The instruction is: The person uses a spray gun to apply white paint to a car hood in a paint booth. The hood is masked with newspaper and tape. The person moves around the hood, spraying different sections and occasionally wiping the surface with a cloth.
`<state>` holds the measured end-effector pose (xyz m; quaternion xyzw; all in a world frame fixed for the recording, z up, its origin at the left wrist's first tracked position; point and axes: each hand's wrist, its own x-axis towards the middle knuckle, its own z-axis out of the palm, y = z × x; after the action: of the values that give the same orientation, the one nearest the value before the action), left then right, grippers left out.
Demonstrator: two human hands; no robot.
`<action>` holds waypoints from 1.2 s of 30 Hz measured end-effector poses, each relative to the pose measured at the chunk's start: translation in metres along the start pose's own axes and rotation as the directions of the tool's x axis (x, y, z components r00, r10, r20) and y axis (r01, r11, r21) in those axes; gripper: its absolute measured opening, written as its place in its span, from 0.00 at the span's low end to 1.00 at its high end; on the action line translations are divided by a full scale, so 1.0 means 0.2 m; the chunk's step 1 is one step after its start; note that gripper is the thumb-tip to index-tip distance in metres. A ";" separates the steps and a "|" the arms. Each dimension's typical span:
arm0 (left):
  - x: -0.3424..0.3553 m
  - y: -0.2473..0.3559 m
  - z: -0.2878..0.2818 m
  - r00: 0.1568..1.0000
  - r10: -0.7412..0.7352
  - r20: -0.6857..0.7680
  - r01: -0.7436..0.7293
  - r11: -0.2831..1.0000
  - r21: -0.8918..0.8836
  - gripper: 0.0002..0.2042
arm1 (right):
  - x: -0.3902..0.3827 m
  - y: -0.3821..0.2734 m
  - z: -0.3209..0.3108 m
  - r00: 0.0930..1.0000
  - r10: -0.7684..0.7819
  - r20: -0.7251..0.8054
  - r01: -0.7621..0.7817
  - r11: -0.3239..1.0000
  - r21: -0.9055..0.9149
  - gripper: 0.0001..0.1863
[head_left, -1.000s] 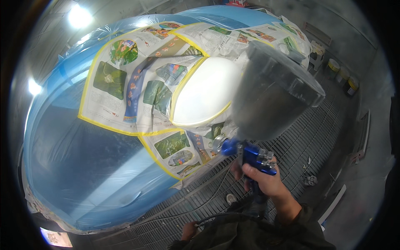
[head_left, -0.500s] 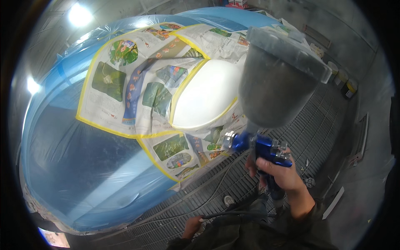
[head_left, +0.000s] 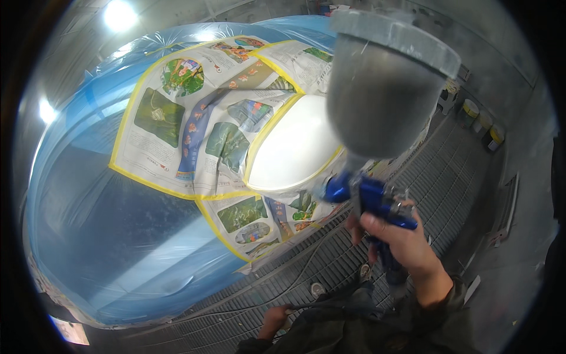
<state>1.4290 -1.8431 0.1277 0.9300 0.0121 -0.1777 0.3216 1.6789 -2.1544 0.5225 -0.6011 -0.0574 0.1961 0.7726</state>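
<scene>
My right hand (head_left: 407,241) is wrapped round the grip of a blue spray gun (head_left: 380,203), its nozzle pointing left. A large grey paint cup (head_left: 386,88) stands on top of the gun and hides part of the car behind it. Left of the nozzle, a glossy white panel (head_left: 292,147) shows through a curved opening in newspaper masking (head_left: 162,150) edged with yellow tape (head_left: 153,187). The nozzle is apart from the panel. Low in front of my body, my left hand (head_left: 275,320) is closed round a dark hose (head_left: 318,304).
Blue plastic sheeting (head_left: 118,236) covers the rest of the car. Underfoot is a metal grating floor (head_left: 460,171), with a hose (head_left: 300,271) running across it. Several paint cans (head_left: 494,137) stand by the right wall. My shoes (head_left: 318,289) are near the car's side.
My right hand and the spray gun have shifted slightly up relative to the car, the cup moving left in view. The view has tilted a little; both hands keep their hold.
</scene>
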 end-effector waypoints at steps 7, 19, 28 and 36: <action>0.09 0.08 0.02 0.999 -0.007 -0.035 0.008 1.000 0.024 0.15 | 0.04 -0.03 0.01 0.970 -0.129 -0.207 0.106 0.987 -0.120 0.13; 0.18 0.35 -0.18 0.977 -0.194 0.090 0.193 0.981 0.018 0.16 | 0.22 -0.19 0.14 0.999 0.026 0.041 -0.022 0.995 -0.100 0.12; 0.19 0.29 0.02 0.999 -0.010 -0.042 0.010 1.000 -0.005 0.14 | 0.16 -0.19 -0.32 0.952 -0.169 -0.254 0.142 0.983 -0.120 0.15; 0.17 0.55 0.00 0.968 -0.251 0.015 0.244 0.953 0.180 0.14 | 0.02 -0.05 -0.53 0.999 -0.045 0.015 0.044 0.998 0.041 0.21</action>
<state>1.4755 -1.9333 0.1810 0.9424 0.1067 -0.2346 0.2132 1.7194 -2.2512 0.5021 -0.5821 -0.0730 0.1850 0.7884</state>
